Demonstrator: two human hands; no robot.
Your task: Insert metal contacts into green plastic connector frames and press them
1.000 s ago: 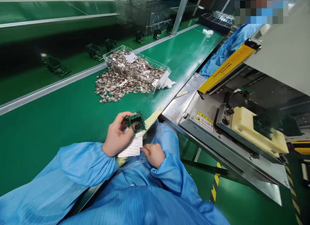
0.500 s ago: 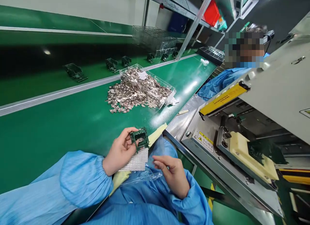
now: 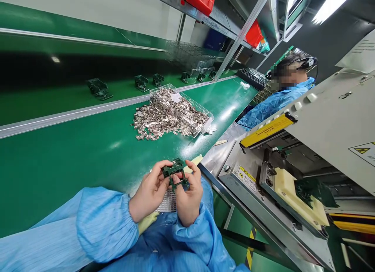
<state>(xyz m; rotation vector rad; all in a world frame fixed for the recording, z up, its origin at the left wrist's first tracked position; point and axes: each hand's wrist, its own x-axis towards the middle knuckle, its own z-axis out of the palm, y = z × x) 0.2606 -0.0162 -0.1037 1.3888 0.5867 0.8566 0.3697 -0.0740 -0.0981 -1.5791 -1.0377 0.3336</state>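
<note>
both hands hold a green plastic frame (image 3: pixel 175 174) at the tabletop's near edge

left hand (image 3: pixel 150 192) and right hand (image 3: pixel 189 198) grip it from either side, fingers closed around its edges; a silver strip of metal parts (image 3: pixel 168 203) sits just below. farther along the tabletop (image 3: pixel 58 166), a clear plastic tray (image 3: pixel 193 101) of metal clips spills a loose pile (image 3: pixel 149 127).

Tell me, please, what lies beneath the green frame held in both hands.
Beneath the green frame, a silvery ribbed strip shows between the left hand and right hand; the hands and frame cover the rest of it.
</note>
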